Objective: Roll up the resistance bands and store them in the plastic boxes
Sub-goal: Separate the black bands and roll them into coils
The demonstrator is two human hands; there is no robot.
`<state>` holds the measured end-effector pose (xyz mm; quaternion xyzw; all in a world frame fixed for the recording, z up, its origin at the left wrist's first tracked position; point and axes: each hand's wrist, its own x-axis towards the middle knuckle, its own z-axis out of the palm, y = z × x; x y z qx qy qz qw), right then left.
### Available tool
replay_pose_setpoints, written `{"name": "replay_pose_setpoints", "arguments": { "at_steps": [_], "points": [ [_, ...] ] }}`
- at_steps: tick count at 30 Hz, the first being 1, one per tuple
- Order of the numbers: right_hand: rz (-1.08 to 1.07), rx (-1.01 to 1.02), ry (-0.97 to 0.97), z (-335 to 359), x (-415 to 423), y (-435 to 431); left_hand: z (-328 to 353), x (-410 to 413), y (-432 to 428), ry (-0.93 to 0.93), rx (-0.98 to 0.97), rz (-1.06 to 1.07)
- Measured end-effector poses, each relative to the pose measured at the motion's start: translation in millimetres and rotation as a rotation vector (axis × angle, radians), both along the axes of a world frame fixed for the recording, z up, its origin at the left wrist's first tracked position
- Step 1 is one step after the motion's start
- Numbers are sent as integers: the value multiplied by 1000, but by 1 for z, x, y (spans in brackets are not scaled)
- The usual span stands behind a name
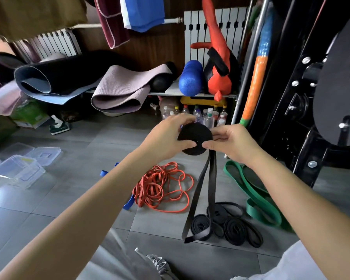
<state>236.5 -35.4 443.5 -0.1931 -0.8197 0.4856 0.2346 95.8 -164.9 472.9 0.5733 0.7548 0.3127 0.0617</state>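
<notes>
The left hand (166,136) and right hand (232,140) are bare, and both forearms are uncovered along all their visible length. A loose white short sleeve (303,263) of soft, faintly creased fabric covers the right upper arm. Lower down, a light grey trouser leg (117,259) shows, and one foot wears a grey knitted sneaker (160,265) with pale, speckled laces.

Both arms extended forward, bare. Left hand (166,136) and right hand (232,141) raised close together, fingers curled, pinching.

Blue band (128,205) mostly behind left forearm (89,199); black roll (194,136) edge under fingers (187,145).
</notes>
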Motion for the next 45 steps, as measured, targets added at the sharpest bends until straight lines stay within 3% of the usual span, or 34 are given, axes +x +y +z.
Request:
{"name": "replay_pose_setpoints", "arguments": {
  "at_steps": [2, 4, 15, 18, 20, 22, 26, 28, 30, 35, 40, 45],
  "points": [
    [-1, 55, -45, 1, -4, -3, 7, 1, 1, 129, -95, -22],
    [-11, 47, -33, 0, -6, -7, 10, -3, 2, 137, -146, 10],
    [-52, -185, 239, 13, 2, -13, 2, 4, -3, -876, 368, 83],
    [-87, -188, 272, 13, 3, -13, -8, 14, 0, -1119, 430, 82],
    [-95, -147, 234, 11, 5, -10, -16, 17, 3, -1174, 393, 75],
    [-96, -95, 172, 7, 7, -7, -19, 12, 5, -910, 288, 128],
    [-75, 17, 12, -1, 6, -4, -13, 3, 4, -12, 80, 92],
    [-68, 90, -49, -3, 3, -5, -6, 5, 2, 238, -30, 5],
    [-76, 192, -95, -4, 2, -7, -6, 5, 2, 312, -130, -26],
    [-72, 129, -43, -4, 9, -12, -15, 5, -3, 73, -50, 11],
    [-94, -56, 100, -18, 29, -17, -28, 18, -12, -476, 239, 53],
    [-144, -279, 271, -35, 32, -24, -42, 47, -10, -829, 380, 100]
  ]
}}
